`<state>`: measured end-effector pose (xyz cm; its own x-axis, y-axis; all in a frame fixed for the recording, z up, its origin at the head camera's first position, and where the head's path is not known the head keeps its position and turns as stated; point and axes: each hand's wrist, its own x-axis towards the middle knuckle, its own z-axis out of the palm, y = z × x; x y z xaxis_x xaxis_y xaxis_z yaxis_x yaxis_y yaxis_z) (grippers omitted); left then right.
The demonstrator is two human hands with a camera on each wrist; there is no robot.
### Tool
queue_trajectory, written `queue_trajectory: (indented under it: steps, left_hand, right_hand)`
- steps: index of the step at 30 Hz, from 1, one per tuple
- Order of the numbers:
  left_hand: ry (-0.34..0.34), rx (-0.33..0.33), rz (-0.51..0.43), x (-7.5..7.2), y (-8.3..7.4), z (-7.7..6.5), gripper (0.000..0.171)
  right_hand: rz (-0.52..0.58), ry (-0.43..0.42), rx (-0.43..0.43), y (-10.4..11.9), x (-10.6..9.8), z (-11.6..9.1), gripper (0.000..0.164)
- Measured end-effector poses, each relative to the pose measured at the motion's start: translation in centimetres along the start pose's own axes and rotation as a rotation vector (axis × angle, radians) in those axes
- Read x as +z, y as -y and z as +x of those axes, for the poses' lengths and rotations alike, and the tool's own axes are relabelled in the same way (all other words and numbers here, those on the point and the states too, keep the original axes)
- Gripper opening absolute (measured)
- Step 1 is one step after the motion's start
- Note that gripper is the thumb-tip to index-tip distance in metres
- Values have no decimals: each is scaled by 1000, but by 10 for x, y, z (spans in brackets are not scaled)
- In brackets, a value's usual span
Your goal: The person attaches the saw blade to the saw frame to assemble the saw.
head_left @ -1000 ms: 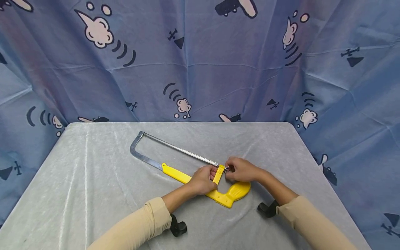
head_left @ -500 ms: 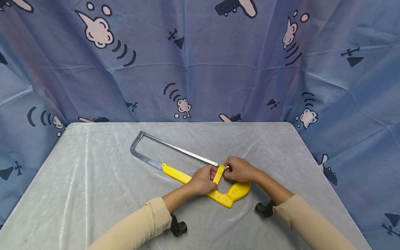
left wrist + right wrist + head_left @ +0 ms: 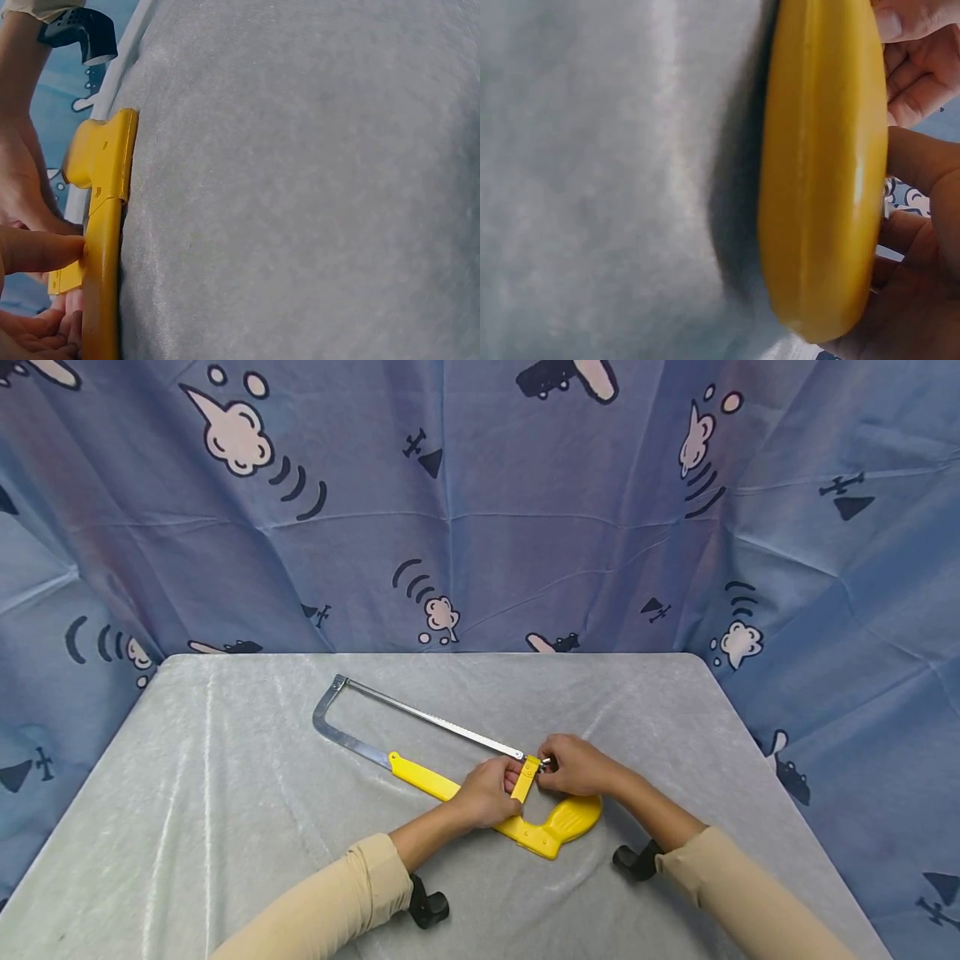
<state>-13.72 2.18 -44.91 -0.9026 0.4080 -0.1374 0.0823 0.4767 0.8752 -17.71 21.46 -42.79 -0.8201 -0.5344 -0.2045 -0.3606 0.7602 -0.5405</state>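
Observation:
A hacksaw (image 3: 420,776) with a yellow frame and a bare metal front bow lies on the table, its blade (image 3: 442,724) on the far side. My left hand (image 3: 486,793) holds the yellow frame by its short upright post (image 3: 525,781). Just right of that post, my right hand (image 3: 579,767) pinches the small metal wing nut (image 3: 546,765) at the blade's end; its fingers partly hide the nut. The yellow handle (image 3: 821,172) fills much of the right wrist view. In the left wrist view, my left thumb (image 3: 45,251) presses against the yellow frame (image 3: 103,277).
A pale grey cloth covers the table (image 3: 225,793). Behind and beside it hangs a blue patterned curtain (image 3: 480,485). Black wrist cameras, such as the left one (image 3: 428,906), hang below both sleeves.
My right hand has shifted slightly left at the wing nut. The blade has turned a little, so its flat face shows brighter near the post. The left hand stays in place.

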Motion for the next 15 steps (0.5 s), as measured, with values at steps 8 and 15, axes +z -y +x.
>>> queue_trajectory:
  steps: [8, 15]
  left_hand:
    - [2, -5, -2, 0, 1, 0, 41]
    - [6, -10, -17, -1, 0, 0, 41]
  right_hand:
    - [46, 11, -37, -1, -4, -1, 12]
    - [155, 29, -85, -6, -11, -5, 11]
